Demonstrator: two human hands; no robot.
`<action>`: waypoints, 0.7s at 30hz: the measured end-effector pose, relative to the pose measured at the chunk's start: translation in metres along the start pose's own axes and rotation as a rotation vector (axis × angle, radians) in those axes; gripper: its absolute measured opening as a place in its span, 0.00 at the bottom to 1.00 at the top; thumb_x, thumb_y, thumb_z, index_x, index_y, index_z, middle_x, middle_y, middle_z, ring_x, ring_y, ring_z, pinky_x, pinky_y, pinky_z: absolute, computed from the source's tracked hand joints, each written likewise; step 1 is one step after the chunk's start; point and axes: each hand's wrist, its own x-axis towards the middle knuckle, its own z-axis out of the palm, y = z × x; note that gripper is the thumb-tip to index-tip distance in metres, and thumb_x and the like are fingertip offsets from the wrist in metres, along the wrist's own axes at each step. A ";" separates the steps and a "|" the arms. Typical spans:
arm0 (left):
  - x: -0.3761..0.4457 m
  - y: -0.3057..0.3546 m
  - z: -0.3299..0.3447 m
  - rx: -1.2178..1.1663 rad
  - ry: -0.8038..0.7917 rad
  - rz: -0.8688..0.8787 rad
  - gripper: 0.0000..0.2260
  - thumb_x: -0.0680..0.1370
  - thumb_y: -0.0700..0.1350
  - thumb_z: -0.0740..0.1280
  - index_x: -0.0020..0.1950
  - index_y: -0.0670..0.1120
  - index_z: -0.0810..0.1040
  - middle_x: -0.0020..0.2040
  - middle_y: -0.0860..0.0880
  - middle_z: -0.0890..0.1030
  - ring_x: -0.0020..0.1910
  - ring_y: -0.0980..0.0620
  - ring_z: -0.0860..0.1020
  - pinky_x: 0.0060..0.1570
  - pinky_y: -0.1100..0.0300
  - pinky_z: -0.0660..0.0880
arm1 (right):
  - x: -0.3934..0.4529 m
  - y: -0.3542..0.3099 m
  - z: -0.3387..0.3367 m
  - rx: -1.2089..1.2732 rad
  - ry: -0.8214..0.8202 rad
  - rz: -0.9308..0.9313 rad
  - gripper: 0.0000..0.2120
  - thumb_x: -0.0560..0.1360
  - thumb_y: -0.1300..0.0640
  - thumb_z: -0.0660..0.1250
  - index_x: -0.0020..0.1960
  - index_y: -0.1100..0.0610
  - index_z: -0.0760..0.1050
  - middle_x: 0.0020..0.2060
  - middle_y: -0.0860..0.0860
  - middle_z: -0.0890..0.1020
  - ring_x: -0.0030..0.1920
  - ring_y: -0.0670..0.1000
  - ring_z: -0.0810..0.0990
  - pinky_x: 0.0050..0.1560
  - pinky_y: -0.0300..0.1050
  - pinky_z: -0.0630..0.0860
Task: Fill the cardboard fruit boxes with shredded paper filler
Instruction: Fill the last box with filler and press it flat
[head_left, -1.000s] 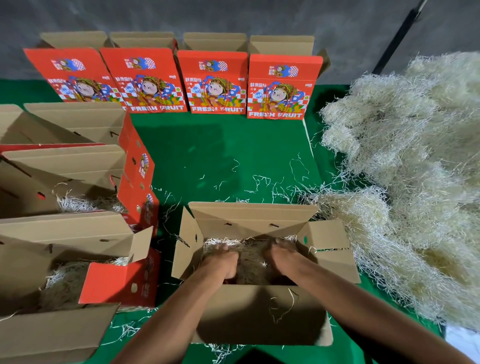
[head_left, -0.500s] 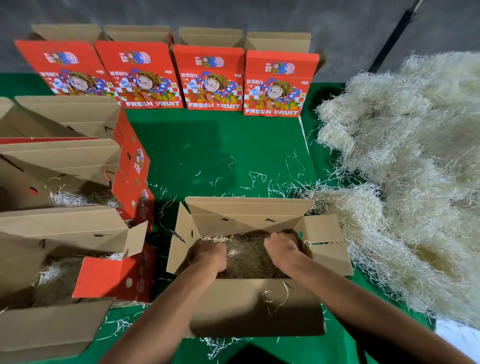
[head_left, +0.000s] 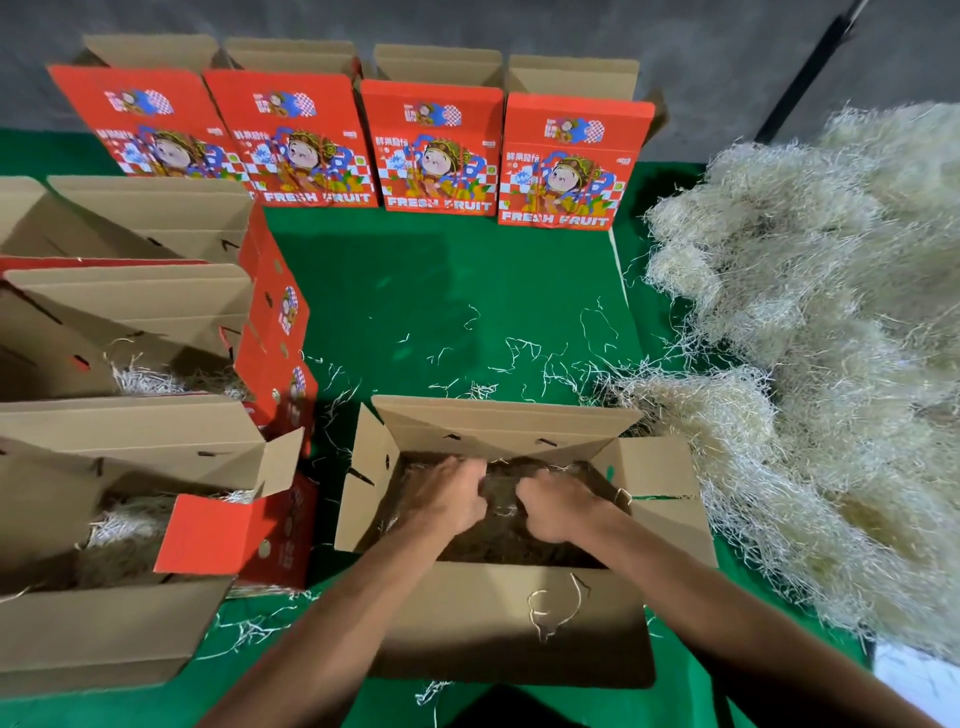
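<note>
My left hand (head_left: 451, 499) and right hand (head_left: 558, 506), fingers curled into filler (head_left: 498, 545), sit inside the box (head_left: 511, 618); the loose pile (head_left: 810, 364) lies rightward, nearer my right hand.

An open brown cardboard fruit box (head_left: 511, 618), flaps spread, sits on green cloth, holding a dark bed of shredded paper filler (head_left: 498, 540).

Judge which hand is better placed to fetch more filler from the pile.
Right. The shredded paper pile lies on the right, beside the open box; the right hand is nearer, while the left hand would have to cross over.
</note>
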 end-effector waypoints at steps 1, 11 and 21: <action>-0.002 -0.002 0.002 -0.063 -0.110 -0.025 0.05 0.77 0.42 0.67 0.49 0.52 0.77 0.49 0.48 0.81 0.50 0.48 0.80 0.52 0.52 0.78 | 0.002 0.000 0.004 0.057 -0.090 0.003 0.12 0.75 0.63 0.64 0.58 0.62 0.78 0.56 0.60 0.81 0.51 0.59 0.80 0.51 0.50 0.75; 0.000 -0.008 0.015 0.181 -0.597 -0.152 0.16 0.82 0.42 0.58 0.69 0.41 0.72 0.65 0.42 0.77 0.58 0.45 0.77 0.54 0.54 0.73 | 0.016 0.003 0.032 0.113 -0.329 0.116 0.15 0.82 0.60 0.60 0.67 0.62 0.75 0.66 0.60 0.77 0.65 0.59 0.77 0.65 0.51 0.72; 0.007 -0.012 0.001 -0.137 -0.257 -0.302 0.13 0.76 0.51 0.62 0.58 0.47 0.75 0.52 0.46 0.81 0.50 0.46 0.80 0.55 0.53 0.78 | 0.017 0.004 0.003 0.136 0.059 0.041 0.13 0.76 0.57 0.66 0.59 0.59 0.77 0.57 0.58 0.79 0.58 0.60 0.79 0.59 0.50 0.73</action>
